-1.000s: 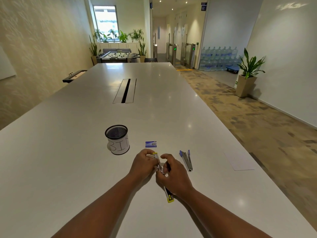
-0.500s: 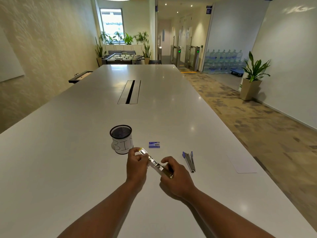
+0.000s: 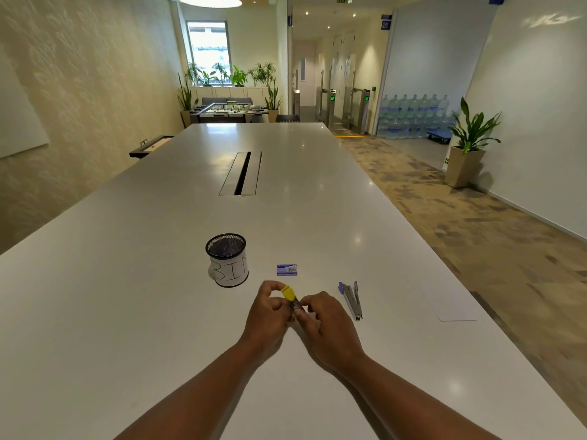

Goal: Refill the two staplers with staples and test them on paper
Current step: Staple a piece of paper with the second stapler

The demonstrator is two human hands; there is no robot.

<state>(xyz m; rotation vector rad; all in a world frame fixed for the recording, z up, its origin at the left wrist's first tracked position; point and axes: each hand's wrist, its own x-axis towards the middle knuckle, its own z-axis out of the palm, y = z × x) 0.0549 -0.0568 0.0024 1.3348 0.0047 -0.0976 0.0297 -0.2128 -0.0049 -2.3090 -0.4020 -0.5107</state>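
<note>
Both hands, left point(image 3: 268, 315) and right point(image 3: 327, 322), grip the yellow stapler point(image 3: 289, 295) over the table point(image 3: 127, 281); blue stapler point(image 3: 351, 300) lies right, staple box point(image 3: 286, 269) just beyond.

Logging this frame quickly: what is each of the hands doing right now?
Left hand: fingers curled, pinching the yellow stapler.
Right hand: fingers curled, gripping the same yellow stapler at its nearer end.
</note>
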